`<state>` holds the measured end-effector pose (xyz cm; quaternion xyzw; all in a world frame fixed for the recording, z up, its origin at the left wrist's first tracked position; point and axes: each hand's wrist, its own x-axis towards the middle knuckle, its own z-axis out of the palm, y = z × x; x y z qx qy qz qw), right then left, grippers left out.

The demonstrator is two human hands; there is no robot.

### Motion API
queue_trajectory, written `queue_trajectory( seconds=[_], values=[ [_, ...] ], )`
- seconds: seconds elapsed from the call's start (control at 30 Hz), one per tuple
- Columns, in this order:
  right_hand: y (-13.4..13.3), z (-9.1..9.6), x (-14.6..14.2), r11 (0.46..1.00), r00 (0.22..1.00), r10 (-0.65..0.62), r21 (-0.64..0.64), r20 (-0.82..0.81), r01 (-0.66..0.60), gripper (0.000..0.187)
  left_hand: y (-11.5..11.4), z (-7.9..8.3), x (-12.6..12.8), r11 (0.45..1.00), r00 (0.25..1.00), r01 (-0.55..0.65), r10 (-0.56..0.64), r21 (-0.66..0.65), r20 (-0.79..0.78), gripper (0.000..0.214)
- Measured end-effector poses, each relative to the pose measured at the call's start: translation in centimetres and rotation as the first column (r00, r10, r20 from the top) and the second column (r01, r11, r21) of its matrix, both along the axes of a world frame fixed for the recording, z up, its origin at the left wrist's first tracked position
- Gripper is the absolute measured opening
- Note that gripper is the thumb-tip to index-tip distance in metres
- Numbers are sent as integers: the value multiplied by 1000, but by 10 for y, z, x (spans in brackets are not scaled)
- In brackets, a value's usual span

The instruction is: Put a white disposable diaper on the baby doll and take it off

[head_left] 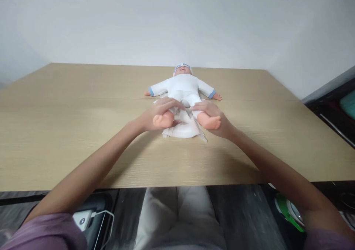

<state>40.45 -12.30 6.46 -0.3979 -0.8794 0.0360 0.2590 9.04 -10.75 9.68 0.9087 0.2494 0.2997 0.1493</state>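
Observation:
A baby doll (183,83) in a white suit with blue cuffs and a printed cap lies on its back, feet toward me, arms spread. My left hand (161,108) is closed round the doll's leg on the left, its fingers reaching over toward the crotch; the bare foot (163,120) sticks out in front of it. My right hand (219,119) curls round the other leg, beside the other bare foot (209,121). Between and under the legs a white diaper (183,132) lies spread on the table, its front end toward me. My fingertips partly hide its upper part.
The doll rests on a wide light wooden table (83,132) against a pale wall (166,24). Below the front edge are a white device with a cable (83,219) at left and a green-and-white round object (290,211) at right. A dark shelf-like frame (330,113) stands at far right.

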Motion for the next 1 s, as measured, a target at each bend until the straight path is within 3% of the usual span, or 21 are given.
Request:
queue_trajectory(
  seconds=[0.13,0.23,0.3,0.47,0.73,0.87,1.0],
  values=[
    [9,-21,24,967,965,256,-10,60,-256,44,-1,-35,-36,997,985,36,-25,62,-171,33],
    [13,-33,33,957,952,289,-48,99,-285,44,0,-55,-49,996,979,74,-64,45,-195,46],
    [13,-36,35,954,949,298,-57,104,-293,45,1,-61,-53,995,980,98,-92,29,-175,50],
    [12,-33,36,943,945,327,-75,33,-323,42,-1,-56,-57,995,978,100,-103,-25,-183,54],
    [18,-38,40,903,936,300,-261,-183,-340,42,-7,-52,-58,994,980,64,-78,-83,-184,52],
    [15,-31,40,878,929,281,-326,-241,-350,42,-6,-54,-59,990,987,62,-80,-128,-141,46],
    [-5,-21,27,928,967,204,-284,-152,-240,49,-14,-49,-58,976,992,10,-36,-218,-117,43]
  ],
)
